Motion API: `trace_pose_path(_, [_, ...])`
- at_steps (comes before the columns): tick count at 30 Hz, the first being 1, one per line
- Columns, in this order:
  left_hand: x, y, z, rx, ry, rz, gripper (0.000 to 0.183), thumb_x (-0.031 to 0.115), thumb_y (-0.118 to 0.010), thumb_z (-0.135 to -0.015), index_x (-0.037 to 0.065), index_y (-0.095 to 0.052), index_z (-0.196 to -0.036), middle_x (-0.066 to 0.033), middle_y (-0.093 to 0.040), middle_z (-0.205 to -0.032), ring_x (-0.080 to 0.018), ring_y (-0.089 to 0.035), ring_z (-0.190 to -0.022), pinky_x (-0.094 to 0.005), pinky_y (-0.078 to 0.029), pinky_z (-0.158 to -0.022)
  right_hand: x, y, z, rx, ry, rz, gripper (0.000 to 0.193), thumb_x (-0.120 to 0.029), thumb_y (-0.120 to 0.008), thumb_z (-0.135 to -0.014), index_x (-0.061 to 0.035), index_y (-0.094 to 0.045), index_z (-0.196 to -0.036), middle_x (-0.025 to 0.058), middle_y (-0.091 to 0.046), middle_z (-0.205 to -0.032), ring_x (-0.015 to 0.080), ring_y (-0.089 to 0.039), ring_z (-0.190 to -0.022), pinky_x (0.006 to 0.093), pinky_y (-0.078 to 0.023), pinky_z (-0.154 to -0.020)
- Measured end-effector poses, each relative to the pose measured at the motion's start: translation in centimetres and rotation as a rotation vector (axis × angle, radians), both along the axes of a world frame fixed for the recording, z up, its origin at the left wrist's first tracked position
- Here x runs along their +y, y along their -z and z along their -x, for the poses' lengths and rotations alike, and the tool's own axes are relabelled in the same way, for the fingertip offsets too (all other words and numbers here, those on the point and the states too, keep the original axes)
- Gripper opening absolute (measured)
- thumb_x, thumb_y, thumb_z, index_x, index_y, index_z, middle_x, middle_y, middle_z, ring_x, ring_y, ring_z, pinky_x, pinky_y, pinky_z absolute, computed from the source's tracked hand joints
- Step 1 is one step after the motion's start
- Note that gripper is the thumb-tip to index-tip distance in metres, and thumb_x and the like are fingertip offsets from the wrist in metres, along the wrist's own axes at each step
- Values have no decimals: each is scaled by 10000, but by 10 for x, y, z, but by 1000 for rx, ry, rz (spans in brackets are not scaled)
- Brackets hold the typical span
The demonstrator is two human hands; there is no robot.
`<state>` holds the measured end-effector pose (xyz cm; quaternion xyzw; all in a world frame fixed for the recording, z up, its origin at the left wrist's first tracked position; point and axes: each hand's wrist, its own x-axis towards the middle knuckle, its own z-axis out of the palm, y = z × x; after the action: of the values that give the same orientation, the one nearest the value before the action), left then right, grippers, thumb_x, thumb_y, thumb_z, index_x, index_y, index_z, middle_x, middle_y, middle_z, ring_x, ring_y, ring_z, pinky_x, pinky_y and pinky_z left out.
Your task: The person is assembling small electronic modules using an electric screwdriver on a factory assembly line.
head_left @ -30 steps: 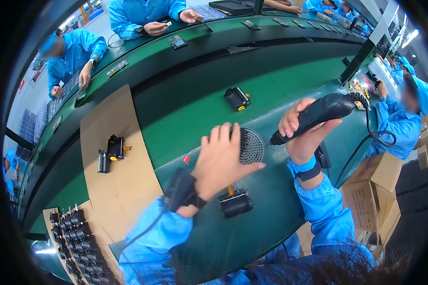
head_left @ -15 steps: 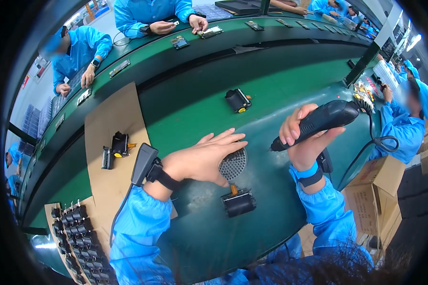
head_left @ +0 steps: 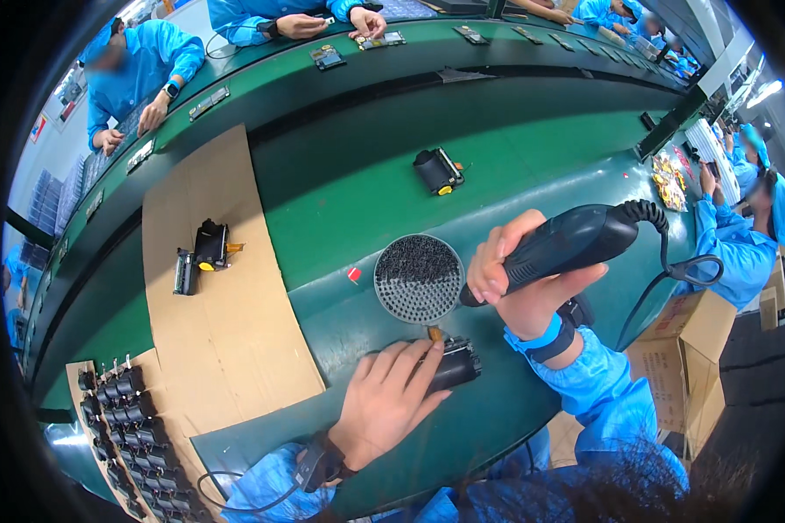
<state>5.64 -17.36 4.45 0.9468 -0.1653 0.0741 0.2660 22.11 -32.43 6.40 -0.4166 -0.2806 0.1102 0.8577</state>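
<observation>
My right hand (head_left: 515, 275) is wrapped round a black electric screwdriver (head_left: 576, 240), its tip pointing down-left beside the rim of a round dish. The dish (head_left: 410, 301) is grey and dimpled, with many small dark screws heaped over its far half. Just nearer to me, a black boxy module (head_left: 456, 364) with a short orange-brown ribbon lies on the green table. My left hand (head_left: 392, 392) holds the module's left end, index finger and thumb on either side of it. The fingers cover that end.
Cardboard (head_left: 227, 349) lies at left with two black parts (head_left: 211, 244) on it. Rows of black modules (head_left: 148, 444) stand at lower left. Another module (head_left: 439, 172) sits beyond the dish. The screwdriver's coiled cord (head_left: 663, 227) trails right, above an open carton (head_left: 685, 366). Co-workers line the far conveyor.
My left hand has moved from over the dish toward me, onto the module, uncovering the screws. The screwdriver in my right hand has moved left and down, nearer the dish.
</observation>
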Motion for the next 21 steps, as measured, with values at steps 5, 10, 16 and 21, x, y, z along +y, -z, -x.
trace_pose_path(5, [-11,-2,-2,8,-44,-66,615,334,-720,-833,52,-544,-1351,-68,-555,-1291,-243,-525,-1173,-375,-447,-898,-4,4,-7,-11,35,57,931,-970,-325,-699,-75,-450,-925,31,-471,-581,127,-449,-452,280,-382,-420])
trace_pose_path(10, [-14,-6,-6,-1,-36,-39,630,318,-738,-818,26,-544,-1341,-92,-558,-1281,-259,-538,-1143,-380,-449,-880,-8,5,-10,22,49,58,945,-978,-337,-676,-71,-449,-917,38,-476,-577,133,-457,-452,282,-388,-419])
trace_pose_path(16, [-18,-10,-10,-1,-12,11,632,267,-763,-801,-14,-543,-1323,-127,-563,-1270,-289,-550,-1119,-391,-456,-863,-14,7,-14,2,-27,94,973,-988,-372,-625,-58,-448,-902,52,-494,-580,144,-470,-446,287,-409,-419])
trace_pose_path(21, [-24,-10,-9,1,-8,53,642,251,-766,-802,-32,-534,-1330,-143,-561,-1255,-309,-548,-1116,-406,-473,-884,-17,2,-15,13,29,106,953,-977,-355,-659,-65,-456,-917,45,-483,-571,133,-463,-441,278,-398,-413])
